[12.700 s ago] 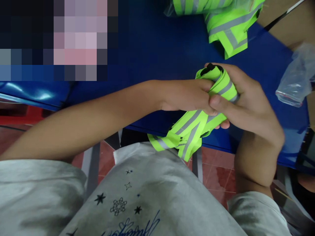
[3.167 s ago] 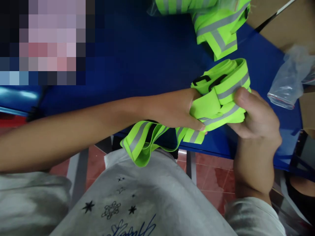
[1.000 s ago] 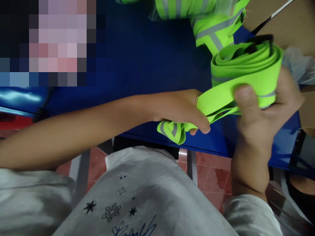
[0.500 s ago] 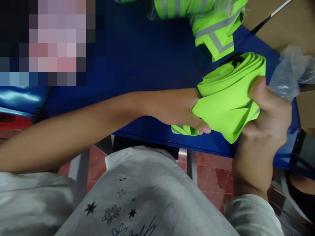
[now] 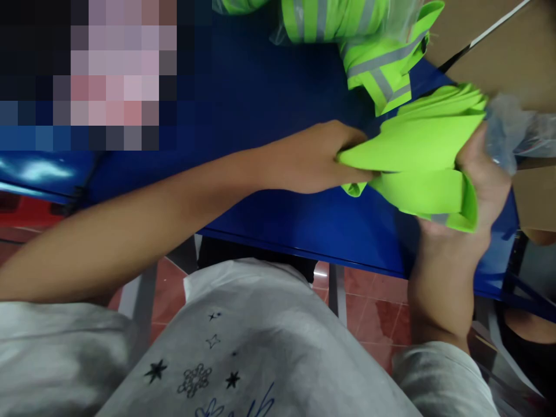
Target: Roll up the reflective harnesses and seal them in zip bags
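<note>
A bundle of neon-yellow fabric (image 5: 421, 150) with grey reflective strips is folded in layers above the right part of the blue table (image 5: 278, 217). My left hand (image 5: 334, 156) grips its left edge, fingers closed and partly hidden by the cloth. On the other side my right hand (image 5: 482, 179) is wrapped round the bundle, with the thumb along its right edge and fingers beneath. A small loop of the same cloth hangs below my left hand.
More neon cloth with grey strips (image 5: 382, 63) lies at the table's back, partly under clear plastic. Plastic bags (image 5: 506, 130) and cardboard boxes (image 5: 536, 194) are at the right. A blurred-out patch covers the upper left. Part of a person shows at the lower right.
My left hand has moved up and slightly right with the cloth's edge. The bundle has turned and looks flatter and more stretched between my hands.
</note>
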